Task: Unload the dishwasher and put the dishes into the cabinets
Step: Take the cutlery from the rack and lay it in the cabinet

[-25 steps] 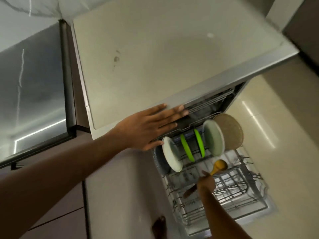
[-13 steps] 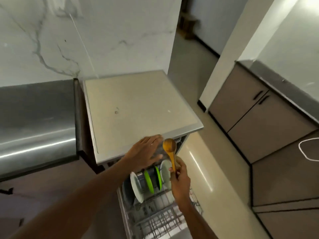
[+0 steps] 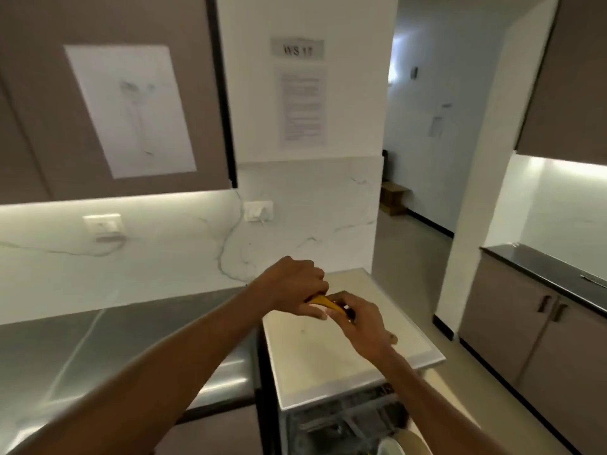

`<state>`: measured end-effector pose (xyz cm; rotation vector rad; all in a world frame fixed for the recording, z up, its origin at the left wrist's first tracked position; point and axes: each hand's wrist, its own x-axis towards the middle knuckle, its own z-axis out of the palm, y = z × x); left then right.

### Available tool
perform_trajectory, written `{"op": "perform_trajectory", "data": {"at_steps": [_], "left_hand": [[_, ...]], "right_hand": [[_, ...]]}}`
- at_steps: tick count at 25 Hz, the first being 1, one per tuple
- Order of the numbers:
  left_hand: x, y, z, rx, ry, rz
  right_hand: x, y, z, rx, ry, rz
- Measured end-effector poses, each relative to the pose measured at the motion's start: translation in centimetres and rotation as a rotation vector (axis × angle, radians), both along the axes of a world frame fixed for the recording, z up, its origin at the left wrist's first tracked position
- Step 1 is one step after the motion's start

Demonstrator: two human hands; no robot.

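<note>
While both hands are meeting in the air above the pale top of the dishwasher (image 3: 328, 362), the wooden spoon (image 3: 325, 303) is lying between them, its long axis running from upper left to lower right, roughly level. The left hand (image 3: 292, 287) is curling its fingers round the upper-left end, and the right hand (image 3: 361, 320) is pinching the lower-right end, so neither hand is spread wide and both are gripping the same thing. Only a short yellow stretch of the spoon is showing between the two grips; which end is the bowl I cannot tell, since the fingers are covering both. It is looking like a hand-over, though which hand is giving I cannot say. The upper cabinet (image 3: 108, 93) is hanging up and to the left of the hands, well apart from them, and the left hand is sitting nearer to it, so that arm is judged the better placed for carrying the spoon there. Low at the right edge, a plate (image 3: 391, 446) is standing in the dishwasher, waiting to be unloaded.
</note>
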<state>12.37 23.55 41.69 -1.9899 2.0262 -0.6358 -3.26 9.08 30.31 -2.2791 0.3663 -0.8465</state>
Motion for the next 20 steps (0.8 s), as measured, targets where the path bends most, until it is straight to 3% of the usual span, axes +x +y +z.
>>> {"op": "perform_trajectory", "data": {"at_steps": [3,7,11,16,20], "left_hand": [[-0.2,8.0,3.3,0.054,-0.092,0.161],[-1.4,22.7,5.2,-0.132,-0.068,0.443],[-6.5,38.1,6.8,-0.202,-0.085,0.715],[-16.3,56.3,12.0,-0.161,-0.295,1.040],[-20.8,67.4,14.6,-0.133,-0.418,1.260]], "right_hand": [[4.0,4.2,4.7,-0.155,-0.060,0.238],[8.7,12.9,9.5,-0.410,-0.092,0.617],[11.7,24.9,11.9,-0.736,-0.233,0.841],[11.3,41.9,15.4,-0.691,-0.404,1.023],[10.0,54.0,16.8,-0.533,-0.350,1.256]]}}
